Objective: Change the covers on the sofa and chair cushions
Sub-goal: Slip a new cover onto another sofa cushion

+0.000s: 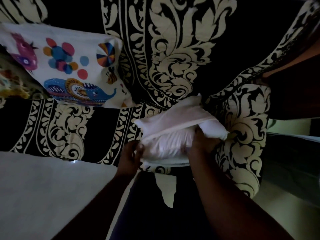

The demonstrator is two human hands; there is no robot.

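Curling round the near left edge of the white cushion, the left hand fingers grip cloth, while the right hand clutches its near right side, though blur hides exactly how those fingers lie. That cushion rests on the black-and-cream patterned sofa, right of the elephant-print cushion lying farther left. If the two hands pull unevenly, I judge the thin cover's opening could snag or bunch on the filling, or the seam could strain.
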